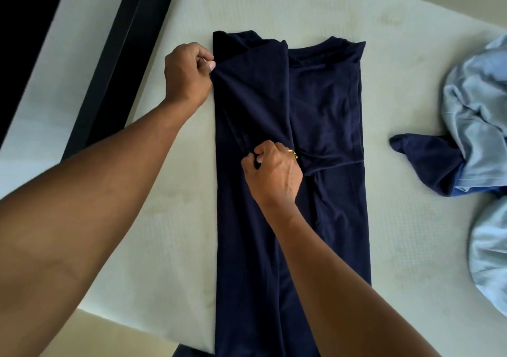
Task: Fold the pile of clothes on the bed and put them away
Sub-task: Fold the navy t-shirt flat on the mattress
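Here, in the head view, the shirt (329,104) lies flat on the bed (274,8). Its long axis runs from the near edge away from the person, with the collar (315,64) at the far end. It is navy, plain and a little creased, and its left side is folded over toward the middle. The left hand (186,74) pinches the cloth at the left edge near the shoulder. The right hand (274,170) pinches a fold at the middle. A pile (472,109) of light blue and navy clothes lies well apart on the right.
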`<action>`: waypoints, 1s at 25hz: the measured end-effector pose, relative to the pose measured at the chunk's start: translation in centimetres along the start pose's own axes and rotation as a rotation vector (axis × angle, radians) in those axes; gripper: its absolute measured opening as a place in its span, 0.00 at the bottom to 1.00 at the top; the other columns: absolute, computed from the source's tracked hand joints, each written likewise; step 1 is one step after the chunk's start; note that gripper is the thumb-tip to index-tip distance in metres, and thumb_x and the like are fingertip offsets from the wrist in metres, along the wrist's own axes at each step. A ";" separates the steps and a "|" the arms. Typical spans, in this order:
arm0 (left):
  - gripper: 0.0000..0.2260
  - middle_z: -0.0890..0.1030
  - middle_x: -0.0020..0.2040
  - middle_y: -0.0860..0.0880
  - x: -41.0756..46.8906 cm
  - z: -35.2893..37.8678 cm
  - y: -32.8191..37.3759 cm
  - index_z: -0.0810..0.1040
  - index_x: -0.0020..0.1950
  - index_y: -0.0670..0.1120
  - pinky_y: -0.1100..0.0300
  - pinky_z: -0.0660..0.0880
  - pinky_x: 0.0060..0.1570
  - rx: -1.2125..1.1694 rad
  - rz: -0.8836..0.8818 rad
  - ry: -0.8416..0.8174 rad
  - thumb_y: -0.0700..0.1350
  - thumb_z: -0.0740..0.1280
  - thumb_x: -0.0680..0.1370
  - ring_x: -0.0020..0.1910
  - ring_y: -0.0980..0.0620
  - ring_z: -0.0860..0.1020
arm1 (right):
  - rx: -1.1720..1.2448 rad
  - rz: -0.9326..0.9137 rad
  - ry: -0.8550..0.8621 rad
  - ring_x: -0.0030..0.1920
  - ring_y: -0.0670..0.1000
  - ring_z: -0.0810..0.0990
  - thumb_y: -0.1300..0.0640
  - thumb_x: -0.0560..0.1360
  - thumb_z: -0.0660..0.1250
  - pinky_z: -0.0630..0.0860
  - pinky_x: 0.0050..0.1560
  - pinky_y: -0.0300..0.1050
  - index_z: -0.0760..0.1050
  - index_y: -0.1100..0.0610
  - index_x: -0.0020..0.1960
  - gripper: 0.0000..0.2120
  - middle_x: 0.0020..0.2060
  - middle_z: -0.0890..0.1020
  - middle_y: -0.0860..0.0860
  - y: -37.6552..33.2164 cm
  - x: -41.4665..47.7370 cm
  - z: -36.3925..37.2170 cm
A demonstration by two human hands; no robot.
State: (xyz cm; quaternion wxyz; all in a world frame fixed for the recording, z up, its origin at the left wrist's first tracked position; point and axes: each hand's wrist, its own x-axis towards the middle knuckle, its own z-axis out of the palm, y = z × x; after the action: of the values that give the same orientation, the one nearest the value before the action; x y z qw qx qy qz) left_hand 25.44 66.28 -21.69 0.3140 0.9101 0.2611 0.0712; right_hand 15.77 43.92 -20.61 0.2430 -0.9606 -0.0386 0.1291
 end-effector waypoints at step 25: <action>0.24 0.81 0.59 0.44 -1.8 2.4 1.3 0.75 0.67 0.51 0.53 0.75 0.58 0.132 -0.188 -0.225 0.61 0.68 0.76 0.58 0.43 0.80 | 0.387 0.393 -0.036 0.48 0.44 0.81 0.41 0.77 0.70 0.78 0.53 0.45 0.82 0.49 0.52 0.12 0.43 0.83 0.42 5.2 2.6 -4.5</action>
State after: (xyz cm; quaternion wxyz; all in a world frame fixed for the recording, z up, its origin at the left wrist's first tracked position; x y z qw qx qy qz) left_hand 25.15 63.15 -22.75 0.2862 0.9024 0.3125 -0.0783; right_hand 19.56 37.69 -19.91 0.3915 -0.8830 0.1695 0.1957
